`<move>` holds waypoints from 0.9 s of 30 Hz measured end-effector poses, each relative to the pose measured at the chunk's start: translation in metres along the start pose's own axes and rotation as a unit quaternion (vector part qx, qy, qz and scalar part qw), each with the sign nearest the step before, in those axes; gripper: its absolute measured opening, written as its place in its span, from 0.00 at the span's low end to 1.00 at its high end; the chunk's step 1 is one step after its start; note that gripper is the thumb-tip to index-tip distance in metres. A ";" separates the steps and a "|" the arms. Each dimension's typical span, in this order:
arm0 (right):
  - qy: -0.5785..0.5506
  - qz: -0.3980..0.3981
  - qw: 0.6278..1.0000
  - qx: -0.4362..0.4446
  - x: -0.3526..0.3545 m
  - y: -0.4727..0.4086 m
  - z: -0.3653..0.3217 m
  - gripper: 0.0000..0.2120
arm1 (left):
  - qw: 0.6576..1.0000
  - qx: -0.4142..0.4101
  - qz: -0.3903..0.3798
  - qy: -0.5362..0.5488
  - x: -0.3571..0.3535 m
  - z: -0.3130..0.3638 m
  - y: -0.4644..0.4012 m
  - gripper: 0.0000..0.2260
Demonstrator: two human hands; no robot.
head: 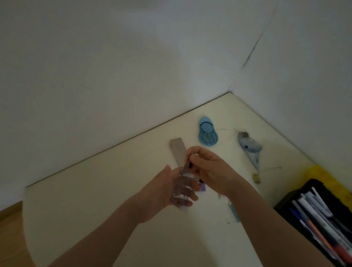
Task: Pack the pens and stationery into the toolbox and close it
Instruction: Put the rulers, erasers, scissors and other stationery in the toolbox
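Cream desk surface lies bare left of the left hand, which cradles a clear ruler with curled fingers while the right hand pinches a purple pen above it, the black toolbox (pens inside, print unreadable) sitting open to the right, near the desk edge.

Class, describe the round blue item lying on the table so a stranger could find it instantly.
Start at the wall corner behind the cream table. Just in front of it lies the blue tape dispenser, left of a paler blue gadget. It alone is teardrop-shaped with a round wheel inside.
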State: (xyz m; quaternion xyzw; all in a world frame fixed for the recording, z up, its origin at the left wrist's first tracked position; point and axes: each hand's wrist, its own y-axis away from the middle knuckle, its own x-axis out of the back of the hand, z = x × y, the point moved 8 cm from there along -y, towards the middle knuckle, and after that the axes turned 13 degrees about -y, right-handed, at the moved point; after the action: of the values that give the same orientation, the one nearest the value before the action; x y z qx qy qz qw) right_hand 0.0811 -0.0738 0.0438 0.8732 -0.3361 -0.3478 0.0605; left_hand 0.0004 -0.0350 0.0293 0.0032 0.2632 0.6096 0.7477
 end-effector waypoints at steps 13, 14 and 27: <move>0.557 0.358 0.748 -0.031 0.214 0.006 -0.087 0.21 | 0.967 0.090 0.200 0.131 0.003 -0.033 -0.080 0.14; 0.571 0.356 0.739 -0.044 0.228 0.002 -0.089 0.24 | 0.963 0.092 0.212 0.139 0.006 -0.035 -0.083 0.14; 0.811 0.274 0.516 0.009 0.231 -0.024 -0.082 0.17 | 0.948 0.125 0.262 0.132 0.018 -0.041 -0.104 0.13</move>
State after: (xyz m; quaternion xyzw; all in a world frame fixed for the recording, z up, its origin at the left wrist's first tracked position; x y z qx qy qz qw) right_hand 0.2703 -0.2116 -0.0341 0.6417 -0.3665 0.5486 0.3910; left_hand 0.0808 -0.0580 -0.0476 0.0854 0.4234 0.7413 0.5137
